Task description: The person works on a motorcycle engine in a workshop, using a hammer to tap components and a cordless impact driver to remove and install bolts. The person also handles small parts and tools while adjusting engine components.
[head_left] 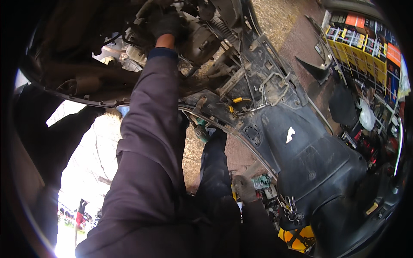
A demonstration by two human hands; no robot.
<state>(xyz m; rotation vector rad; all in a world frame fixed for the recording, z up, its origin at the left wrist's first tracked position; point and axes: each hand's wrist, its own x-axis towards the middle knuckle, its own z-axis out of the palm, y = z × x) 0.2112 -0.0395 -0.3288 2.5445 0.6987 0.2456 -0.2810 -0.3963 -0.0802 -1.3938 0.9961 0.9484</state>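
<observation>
My left arm reaches up into a stripped vehicle body, which looks like a motor scooter, with dark plastic panels (301, 150). My left hand (167, 26), in a dark glove, is deep among grimy engine parts (202, 43); shadow hides its fingers. A ribbed black hose (221, 30) runs to the right of it. Low in the view, my right hand (245, 189) wears a grey glove and hangs beside the panel's edge. Its fingers look curled, and what they hold, if anything, does not show clearly. Keys (290, 208) hang near it against the black panel.
Boxed goods (357, 47) in yellow, orange and blue stand stacked at the far right, above a white plastic bag (366, 114) and tools. A loose black panel (316, 71) lies on the floor. Below are a green thing (201, 131) and a yellow-black object (299, 238).
</observation>
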